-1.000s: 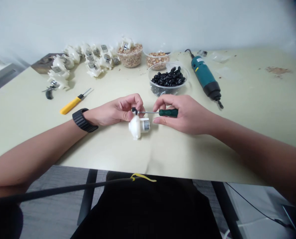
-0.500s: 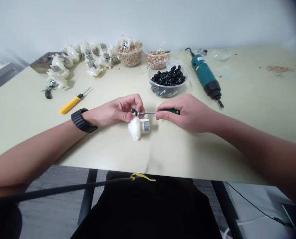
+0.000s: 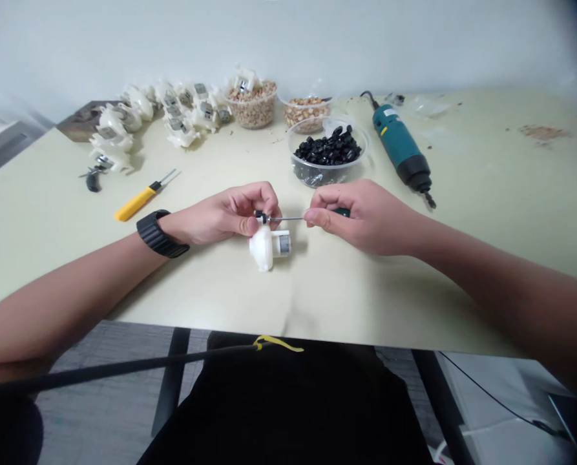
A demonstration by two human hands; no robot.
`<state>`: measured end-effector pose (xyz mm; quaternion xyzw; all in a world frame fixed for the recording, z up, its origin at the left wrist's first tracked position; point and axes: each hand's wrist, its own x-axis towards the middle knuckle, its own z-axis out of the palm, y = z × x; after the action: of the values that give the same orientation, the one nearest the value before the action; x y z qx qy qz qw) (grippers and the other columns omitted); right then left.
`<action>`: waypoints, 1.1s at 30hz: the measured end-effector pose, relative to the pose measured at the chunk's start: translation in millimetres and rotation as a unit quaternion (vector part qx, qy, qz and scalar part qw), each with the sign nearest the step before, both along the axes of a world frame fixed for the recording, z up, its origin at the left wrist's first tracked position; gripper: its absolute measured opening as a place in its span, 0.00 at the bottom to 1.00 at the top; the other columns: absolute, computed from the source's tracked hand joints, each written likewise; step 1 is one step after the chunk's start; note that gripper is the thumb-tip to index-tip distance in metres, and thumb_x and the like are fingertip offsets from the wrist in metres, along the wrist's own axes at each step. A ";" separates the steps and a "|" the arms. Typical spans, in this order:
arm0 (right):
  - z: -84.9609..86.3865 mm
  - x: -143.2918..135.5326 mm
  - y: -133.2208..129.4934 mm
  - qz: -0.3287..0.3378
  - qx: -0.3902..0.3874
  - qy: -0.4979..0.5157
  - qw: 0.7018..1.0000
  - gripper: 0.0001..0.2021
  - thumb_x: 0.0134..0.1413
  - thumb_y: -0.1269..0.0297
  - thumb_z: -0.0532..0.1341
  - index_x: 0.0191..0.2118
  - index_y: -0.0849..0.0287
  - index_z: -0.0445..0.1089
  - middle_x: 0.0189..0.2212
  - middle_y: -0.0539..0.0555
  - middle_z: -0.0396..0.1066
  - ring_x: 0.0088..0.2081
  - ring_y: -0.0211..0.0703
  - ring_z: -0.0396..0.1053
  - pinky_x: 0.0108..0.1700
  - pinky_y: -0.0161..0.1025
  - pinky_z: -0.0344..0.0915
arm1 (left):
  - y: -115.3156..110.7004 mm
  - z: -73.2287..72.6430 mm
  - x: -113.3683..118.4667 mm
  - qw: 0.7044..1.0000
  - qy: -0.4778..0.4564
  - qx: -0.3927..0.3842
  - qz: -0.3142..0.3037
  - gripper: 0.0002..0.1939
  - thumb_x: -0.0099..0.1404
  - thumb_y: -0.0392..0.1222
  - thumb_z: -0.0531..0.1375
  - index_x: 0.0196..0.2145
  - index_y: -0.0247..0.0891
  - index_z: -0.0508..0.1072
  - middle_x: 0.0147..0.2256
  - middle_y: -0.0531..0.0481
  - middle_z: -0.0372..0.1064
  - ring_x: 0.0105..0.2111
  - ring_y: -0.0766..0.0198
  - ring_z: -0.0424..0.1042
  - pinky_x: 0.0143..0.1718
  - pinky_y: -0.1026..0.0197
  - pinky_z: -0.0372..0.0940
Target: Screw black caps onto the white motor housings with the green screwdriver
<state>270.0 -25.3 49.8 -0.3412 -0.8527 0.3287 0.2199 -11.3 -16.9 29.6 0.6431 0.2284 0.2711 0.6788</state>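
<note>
My left hand is closed on a white plastic motor assembly, pinching it at its upper end where a small black part sits. A grey motor body sticks out to the right from the white housing. In my right hand is a screwdriver with a dark green handle, mostly hidden by the fingers. Its thin shaft lies level and points left, the tip meeting the assembly beside the black part. The fingers partly cover that contact.
A yellow-handled screwdriver lies left of my hands. Behind stand a tub of black parts, tubs of small screws or fittings, and several white assemblies. A green power screwdriver rests at the right.
My right hand's fingers have rolled over the screwdriver handle, so less of the green shows. My left hand and the motor assembly hold nearly the same place.
</note>
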 end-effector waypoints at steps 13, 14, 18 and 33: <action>-7.5 -1.1 0.7 0.008 -0.103 0.075 0.992 0.18 0.63 0.49 0.73 0.34 0.55 0.68 0.25 0.47 0.72 0.25 0.35 0.65 0.28 0.38 0.56 | -1.4 2.3 0.3 1.000 0.002 -0.013 -0.003 0.18 0.62 0.45 0.78 0.40 0.37 0.75 0.38 0.48 0.78 0.34 0.66 0.75 0.34 0.67 0.71; -6.9 -1.3 0.2 0.008 -0.106 0.069 0.992 0.18 0.64 0.49 0.72 0.34 0.55 0.68 0.23 0.46 0.71 0.24 0.35 0.64 0.27 0.38 0.55 | -1.3 2.3 0.2 1.000 0.004 -0.013 -0.002 0.18 0.62 0.45 0.78 0.40 0.37 0.75 0.38 0.47 0.78 0.34 0.66 0.76 0.34 0.67 0.71; -3.2 -2.2 -0.4 0.006 -0.132 0.044 0.990 0.22 0.67 0.44 0.68 0.32 0.55 0.66 0.20 0.45 0.66 0.21 0.35 0.58 0.26 0.39 0.53 | -0.5 1.9 0.6 1.000 0.004 -0.009 0.001 0.18 0.62 0.45 0.78 0.39 0.37 0.75 0.38 0.47 0.78 0.35 0.65 0.76 0.35 0.66 0.72; -5.9 -3.2 -3.0 0.004 -0.113 0.073 0.991 0.21 0.59 0.46 0.75 0.35 0.56 0.70 0.25 0.47 0.74 0.25 0.36 0.67 0.28 0.38 0.58 | -1.0 2.2 1.1 1.000 0.010 0.000 0.021 0.21 0.60 0.48 0.79 0.39 0.36 0.75 0.37 0.46 0.79 0.32 0.64 0.76 0.33 0.63 0.71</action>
<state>266.7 -28.2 43.9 -0.3354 -0.7929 0.4483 0.2405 -10.2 -18.0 31.8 0.6410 0.2487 0.2786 0.6705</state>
